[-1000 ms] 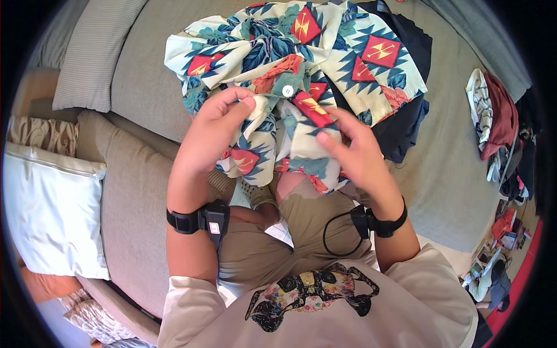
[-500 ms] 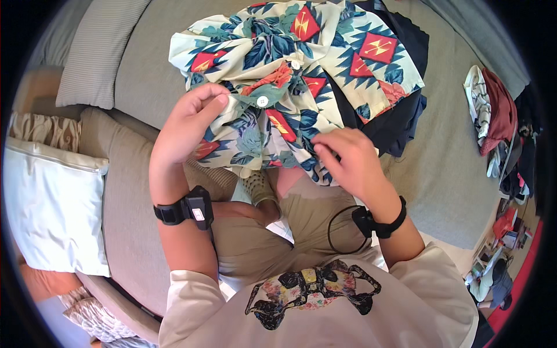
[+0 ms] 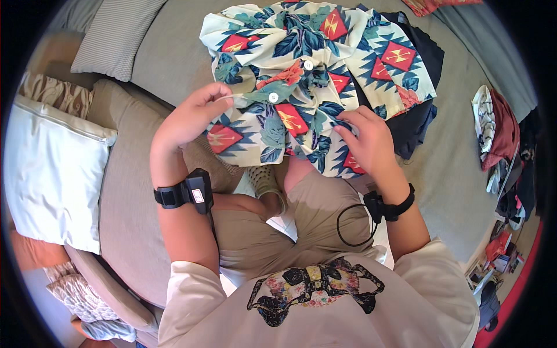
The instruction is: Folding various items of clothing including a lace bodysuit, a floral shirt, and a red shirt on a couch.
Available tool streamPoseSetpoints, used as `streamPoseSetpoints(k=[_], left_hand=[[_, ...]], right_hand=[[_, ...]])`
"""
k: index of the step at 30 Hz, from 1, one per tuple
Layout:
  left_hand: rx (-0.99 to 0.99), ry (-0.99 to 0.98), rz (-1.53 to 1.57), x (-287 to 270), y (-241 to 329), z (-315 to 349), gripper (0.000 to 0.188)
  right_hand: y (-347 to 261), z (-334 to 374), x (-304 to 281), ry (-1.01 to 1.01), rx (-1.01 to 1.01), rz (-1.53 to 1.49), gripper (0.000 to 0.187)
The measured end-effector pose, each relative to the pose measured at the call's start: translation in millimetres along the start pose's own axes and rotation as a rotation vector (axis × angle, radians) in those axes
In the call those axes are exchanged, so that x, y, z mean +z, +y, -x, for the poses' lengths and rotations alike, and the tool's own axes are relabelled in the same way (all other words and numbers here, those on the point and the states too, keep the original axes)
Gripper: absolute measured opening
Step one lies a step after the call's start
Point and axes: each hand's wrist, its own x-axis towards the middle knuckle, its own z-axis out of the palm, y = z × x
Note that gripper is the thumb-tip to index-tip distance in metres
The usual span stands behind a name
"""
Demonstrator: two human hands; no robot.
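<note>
A patterned button-up shirt (image 3: pixel 316 124), cream with blue-green leaves and red diamonds, lies crumpled in front of me, its near edge hanging toward my lap. Two white buttons (image 3: pixel 273 97) show along its front. At the shirt's left side, my left hand (image 3: pixel 194 116) is closed, thumb against fingers, pinching a pale edge that stretches toward the nearer button. My right hand (image 3: pixel 371 139) pinches the fabric on the right near side, thumb and forefinger together. Dark clothing (image 3: pixel 415 124) sticks out from beneath the shirt on the right.
The grey couch surface (image 3: pixel 447 174) extends to the right, where a pile of clothes (image 3: pixel 499 133) lies by its edge. A ribbed grey pillow (image 3: pixel 116 37) is at the far left, with a shiny white cushion (image 3: pixel 58 174) nearer. An orange-red cloth (image 3: pixel 438 4) shows at the top.
The whole view has shifted, so the couch and shirt appear farther right. My left hand has drawn the pale edge out straighter. My right fingers have moved up and closed on the fabric.
</note>
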Motion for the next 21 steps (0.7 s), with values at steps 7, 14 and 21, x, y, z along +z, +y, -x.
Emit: streamPoseSetpoints(k=[7,14,21], left_hand=[[-0.098,0.193,-0.171,-3.7,-15.8,9.1,0.026],[-0.289,0.162,-0.341,-2.8,-2.9,13.0,0.046],[-0.226,0.129,-0.309,3.8,4.2,11.1,0.052]], right_hand=[[0.6,2.0,-1.5,-0.014,0.02,-0.003,0.02],[-19.2,3.6,4.6,0.137,-0.232,0.083,0.02],[-34.1,8.2,33.1,-0.124,-0.364,0.097,0.021]])
